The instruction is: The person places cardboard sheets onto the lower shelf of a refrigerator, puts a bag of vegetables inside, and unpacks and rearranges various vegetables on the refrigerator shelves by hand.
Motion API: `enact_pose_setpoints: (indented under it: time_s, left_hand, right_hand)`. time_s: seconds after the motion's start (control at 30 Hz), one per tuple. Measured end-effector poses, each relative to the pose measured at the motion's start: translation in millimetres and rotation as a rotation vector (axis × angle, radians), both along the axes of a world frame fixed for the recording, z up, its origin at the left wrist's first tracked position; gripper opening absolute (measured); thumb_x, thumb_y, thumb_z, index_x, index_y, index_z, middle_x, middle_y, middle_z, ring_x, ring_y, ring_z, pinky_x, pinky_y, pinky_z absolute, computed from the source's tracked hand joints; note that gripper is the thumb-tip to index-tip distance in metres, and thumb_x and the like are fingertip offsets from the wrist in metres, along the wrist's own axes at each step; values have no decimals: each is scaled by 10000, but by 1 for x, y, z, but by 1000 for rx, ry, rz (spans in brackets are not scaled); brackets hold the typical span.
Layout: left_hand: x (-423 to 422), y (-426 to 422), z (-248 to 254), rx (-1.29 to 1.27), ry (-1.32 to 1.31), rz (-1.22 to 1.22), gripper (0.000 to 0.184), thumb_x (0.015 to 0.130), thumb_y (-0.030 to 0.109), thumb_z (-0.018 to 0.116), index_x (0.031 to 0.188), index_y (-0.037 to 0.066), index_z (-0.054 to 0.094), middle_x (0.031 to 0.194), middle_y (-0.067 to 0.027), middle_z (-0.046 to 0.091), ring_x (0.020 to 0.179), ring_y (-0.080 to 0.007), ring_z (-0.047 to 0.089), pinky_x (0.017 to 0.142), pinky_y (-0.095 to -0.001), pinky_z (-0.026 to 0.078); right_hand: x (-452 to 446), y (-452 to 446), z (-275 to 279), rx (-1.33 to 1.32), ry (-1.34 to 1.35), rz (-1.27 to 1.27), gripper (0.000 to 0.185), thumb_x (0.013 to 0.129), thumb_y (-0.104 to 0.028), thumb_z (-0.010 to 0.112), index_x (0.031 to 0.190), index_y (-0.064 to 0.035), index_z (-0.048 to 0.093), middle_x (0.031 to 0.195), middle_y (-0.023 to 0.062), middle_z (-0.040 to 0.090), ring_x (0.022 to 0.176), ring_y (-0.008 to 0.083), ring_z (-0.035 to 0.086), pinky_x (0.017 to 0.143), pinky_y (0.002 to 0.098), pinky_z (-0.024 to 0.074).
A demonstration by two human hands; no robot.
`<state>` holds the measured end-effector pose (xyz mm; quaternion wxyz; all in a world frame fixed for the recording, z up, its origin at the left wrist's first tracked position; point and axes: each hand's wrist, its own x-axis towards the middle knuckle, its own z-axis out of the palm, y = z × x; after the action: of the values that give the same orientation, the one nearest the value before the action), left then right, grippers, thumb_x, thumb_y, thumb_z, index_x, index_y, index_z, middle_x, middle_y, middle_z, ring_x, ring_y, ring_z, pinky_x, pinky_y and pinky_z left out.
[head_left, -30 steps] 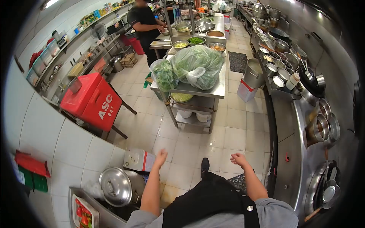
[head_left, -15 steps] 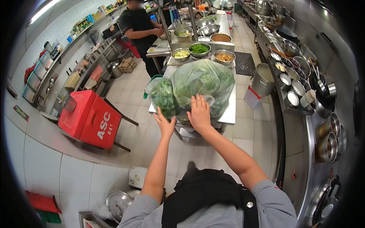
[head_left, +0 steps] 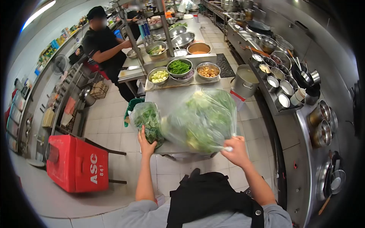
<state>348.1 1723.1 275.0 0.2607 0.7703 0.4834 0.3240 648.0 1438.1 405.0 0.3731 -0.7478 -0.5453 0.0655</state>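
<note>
A large clear plastic bag of leafy greens (head_left: 203, 117) is tilted over the right front part of the steel table (head_left: 161, 95), somewhat blurred. My right hand (head_left: 236, 150) is closed around gathered plastic at its near right corner. A smaller plastic bag of dark leafy greens (head_left: 147, 117) sits at the table's left front edge. Against its near side rests my left hand (head_left: 146, 144), thumb and fingers apart.
Behind the bags stand bowls of cut pale vegetables (head_left: 158, 76), chopped green vegetables (head_left: 179, 67) and brown pieces (head_left: 208, 71). A red ASC box (head_left: 78, 163) is at left, a tall pot (head_left: 245, 81) at right. A co-worker in black (head_left: 102, 47) stands across at the left.
My right hand has gone from lying flat on the large bag to gripping its corner. That bag has shifted and tilted right. My left hand stays at the small bag; the view has shifted.
</note>
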Motion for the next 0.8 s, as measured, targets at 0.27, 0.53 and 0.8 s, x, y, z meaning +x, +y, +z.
enact_pose_setpoints:
  time_s: [0.27,0.53,0.8]
  left_hand:
    - [68,54,28,41,513,-103,1156,588,118,814,1493,327,126,1513,-254,47,1379,-471,113,1068,-635,176]
    - [144,23,48,-685,-119,-647,431,895,162,587,1304,55,504,1324,-183,474,1239,-263,443,1045,-402,327]
    - [174,51,-118,-1409,339,-905,494,949,348,462,1282,-12,513,1223,-137,590,1080,-245,560,948,-361,423]
  right_hand:
    - [-48,-55,24,63,302,-269,186,576,-109,663,561,-83,479,553,46,472,602,230,481,782,344,342]
    - [-101,-63,50,214,281,-380,145,578,-65,640,595,-85,497,597,36,496,659,208,503,795,347,342]
    - [-137,-112,59,498,231,-401,160,581,-30,592,586,-78,440,588,25,442,674,221,459,837,359,315]
